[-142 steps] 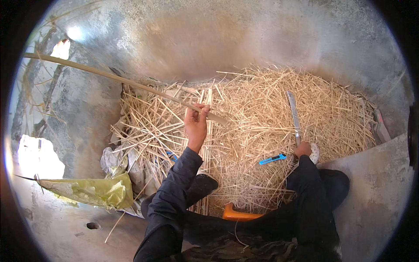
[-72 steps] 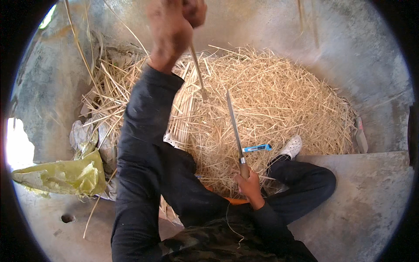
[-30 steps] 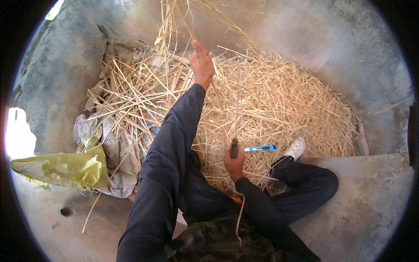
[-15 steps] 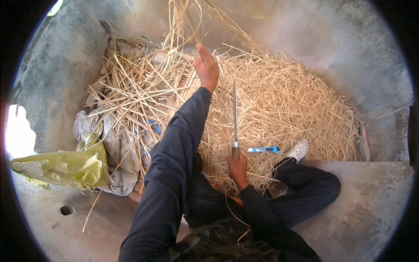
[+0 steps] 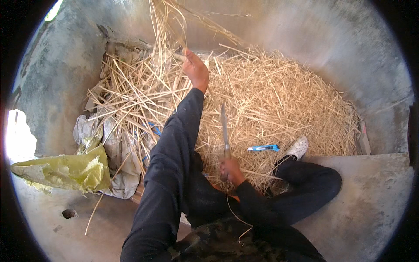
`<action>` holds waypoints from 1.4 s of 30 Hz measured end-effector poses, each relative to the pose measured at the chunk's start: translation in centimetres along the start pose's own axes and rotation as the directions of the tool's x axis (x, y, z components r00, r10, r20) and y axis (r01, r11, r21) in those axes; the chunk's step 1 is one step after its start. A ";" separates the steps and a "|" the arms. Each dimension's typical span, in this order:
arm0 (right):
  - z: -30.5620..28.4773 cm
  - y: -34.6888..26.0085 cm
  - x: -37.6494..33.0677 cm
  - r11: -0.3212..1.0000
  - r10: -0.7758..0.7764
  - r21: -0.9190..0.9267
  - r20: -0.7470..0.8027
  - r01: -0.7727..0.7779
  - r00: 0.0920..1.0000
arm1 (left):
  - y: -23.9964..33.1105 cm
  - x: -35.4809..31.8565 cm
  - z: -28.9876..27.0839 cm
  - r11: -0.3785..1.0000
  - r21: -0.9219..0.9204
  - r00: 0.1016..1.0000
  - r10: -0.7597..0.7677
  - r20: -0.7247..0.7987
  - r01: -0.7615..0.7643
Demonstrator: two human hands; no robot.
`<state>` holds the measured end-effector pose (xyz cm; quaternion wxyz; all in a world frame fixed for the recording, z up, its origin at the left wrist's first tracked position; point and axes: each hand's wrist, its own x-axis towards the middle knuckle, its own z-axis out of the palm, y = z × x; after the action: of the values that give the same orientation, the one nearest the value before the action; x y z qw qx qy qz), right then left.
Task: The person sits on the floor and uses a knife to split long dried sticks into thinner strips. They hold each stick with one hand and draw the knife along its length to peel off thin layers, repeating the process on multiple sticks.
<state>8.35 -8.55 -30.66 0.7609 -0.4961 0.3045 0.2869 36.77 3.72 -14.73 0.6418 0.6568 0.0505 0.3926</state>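
Observation:
My left hand [image 5: 196,71], arm stretched out, is closed on a bundle of thin straw-coloured strips [image 5: 162,32]. Their loose ends fan out and curl above it. Closer to me, my right hand [image 5: 232,169] grips the wooden handle of a long, narrow knife [image 5: 224,126]. The blade points away from me, tip leaning slightly left, over a heap of dry shavings [image 5: 279,100]. Its blade is apart from the bundle. One thin strip [image 5: 235,213] hangs in a curve over my lap.
A blue box cutter [image 5: 263,148] lies on the shavings by my foot in a pale clog [image 5: 299,147]. Longer split sticks [image 5: 131,89] are piled at the left. Below them are a crumpled grey sheet [image 5: 124,172] and a yellow-green sack [image 5: 83,170]. A grey wall [image 5: 371,56] curves around.
My left hand has shifted left and a little nearer, carrying the strips along. My right hand has drawn the knife slightly left and toward me, and its tip now leans left.

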 end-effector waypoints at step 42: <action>-4.3 5.0 4.9 0.994 0.083 -0.066 0.005 -0.083 0.996 | -0.5 1.0 -1.9 0.921 -0.308 0.970 -0.212 0.121 0.239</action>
<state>7.04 -10.18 -38.61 0.7328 -0.5064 0.3124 0.3301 36.58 5.85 -15.00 0.7824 0.5498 0.0341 0.2907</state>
